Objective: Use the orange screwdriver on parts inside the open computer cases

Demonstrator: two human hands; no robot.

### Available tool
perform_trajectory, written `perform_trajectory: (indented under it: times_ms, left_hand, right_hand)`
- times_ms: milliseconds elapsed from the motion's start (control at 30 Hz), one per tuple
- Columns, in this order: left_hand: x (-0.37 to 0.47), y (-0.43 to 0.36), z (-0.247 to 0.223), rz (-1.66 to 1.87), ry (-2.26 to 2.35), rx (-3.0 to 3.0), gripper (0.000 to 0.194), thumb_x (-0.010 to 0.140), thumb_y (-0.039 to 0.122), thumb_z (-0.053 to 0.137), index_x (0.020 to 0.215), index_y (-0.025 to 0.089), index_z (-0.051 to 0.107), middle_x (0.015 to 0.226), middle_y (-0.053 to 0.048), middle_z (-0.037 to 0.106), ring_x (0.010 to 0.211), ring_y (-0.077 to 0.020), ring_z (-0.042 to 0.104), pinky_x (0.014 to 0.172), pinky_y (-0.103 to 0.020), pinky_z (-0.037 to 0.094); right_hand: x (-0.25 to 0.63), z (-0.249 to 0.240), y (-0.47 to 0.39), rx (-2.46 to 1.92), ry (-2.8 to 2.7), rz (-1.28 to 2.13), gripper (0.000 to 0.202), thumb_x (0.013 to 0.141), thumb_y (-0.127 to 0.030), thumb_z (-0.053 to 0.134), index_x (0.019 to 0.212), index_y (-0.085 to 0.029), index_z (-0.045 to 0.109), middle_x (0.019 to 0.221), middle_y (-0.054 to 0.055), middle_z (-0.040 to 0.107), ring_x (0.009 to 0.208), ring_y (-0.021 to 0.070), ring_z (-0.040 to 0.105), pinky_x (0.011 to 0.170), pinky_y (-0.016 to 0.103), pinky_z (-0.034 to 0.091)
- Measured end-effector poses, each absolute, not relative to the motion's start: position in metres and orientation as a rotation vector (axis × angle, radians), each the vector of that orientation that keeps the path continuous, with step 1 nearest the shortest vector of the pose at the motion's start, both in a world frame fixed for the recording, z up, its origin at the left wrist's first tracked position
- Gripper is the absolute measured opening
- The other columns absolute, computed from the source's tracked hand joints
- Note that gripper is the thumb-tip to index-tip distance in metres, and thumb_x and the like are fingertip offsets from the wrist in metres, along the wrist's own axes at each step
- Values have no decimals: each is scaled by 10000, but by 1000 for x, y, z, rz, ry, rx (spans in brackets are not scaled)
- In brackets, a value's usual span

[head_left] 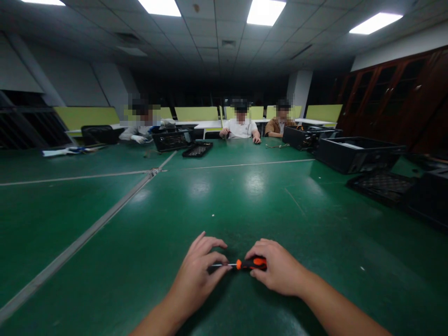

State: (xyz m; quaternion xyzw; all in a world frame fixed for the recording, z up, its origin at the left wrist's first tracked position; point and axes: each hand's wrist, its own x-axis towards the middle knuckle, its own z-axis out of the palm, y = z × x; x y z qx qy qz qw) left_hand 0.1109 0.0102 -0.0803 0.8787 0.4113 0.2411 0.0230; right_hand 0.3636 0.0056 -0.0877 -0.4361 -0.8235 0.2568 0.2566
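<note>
A screwdriver (pixel 248 264) with an orange and black handle lies crosswise between my hands, low over the green table (pixel 168 224). My right hand (pixel 276 266) is closed around the handle's right end. With thumb and finger, my left hand (pixel 201 266) pinches the thin metal shaft, its other fingers raised and apart. The shaft's tip is partly hidden by the left hand. I cannot tell whether the screwdriver touches the table top.
Black computer cases (pixel 359 151) stand along the right side, with a dark perforated panel (pixel 383 184) in front. Another open case (pixel 171 140) and a black panel (pixel 198 149) sit at the far side. Three people sit across the table. Strips divide the table top.
</note>
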Motion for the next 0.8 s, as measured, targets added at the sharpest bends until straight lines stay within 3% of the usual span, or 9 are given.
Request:
perform_trajectory:
  times_ms: [200, 433, 600, 800]
  left_hand:
    - [114, 10, -78, 721, 1263, 2704, 221, 916, 355, 614, 757, 283, 751, 1044, -18, 687, 1008, -212, 644, 1112, -644, 332]
    - [113, 8, -78, 742, 1272, 2703, 109, 868, 322, 677, 803, 261, 739, 1054, -32, 687, 1016, -215, 643, 1121, -638, 327]
    - [114, 8, -79, 730, 1260, 2714, 230, 912, 345, 626, 734, 264, 748, 1022, -22, 694, 992, -206, 650, 1123, -622, 336]
    - [112, 8, -78, 721, 1254, 2711, 118, 871, 313, 673, 794, 246, 732, 1050, -38, 685, 1004, -210, 646, 1131, -619, 325]
  right_hand:
    - [364, -88, 6, -1184, -2245, 696, 255, 729, -167, 735, 976, -224, 713, 918, 12, 698, 907, 196, 594, 841, 303, 425]
    - [362, -88, 3, -1189, -2238, 705, 259, 731, -160, 731, 982, -223, 715, 923, 14, 697, 902, 196, 594, 849, 307, 427]
    - [363, -88, 3, -1190, -2235, 712, 255, 729, -161, 731, 975, -225, 712, 919, 13, 697, 909, 197, 593, 847, 302, 426]
    - [362, -87, 3, -1197, -2241, 719, 268, 731, -168, 734, 990, -232, 710, 942, 10, 698, 921, 198, 591, 854, 305, 425]
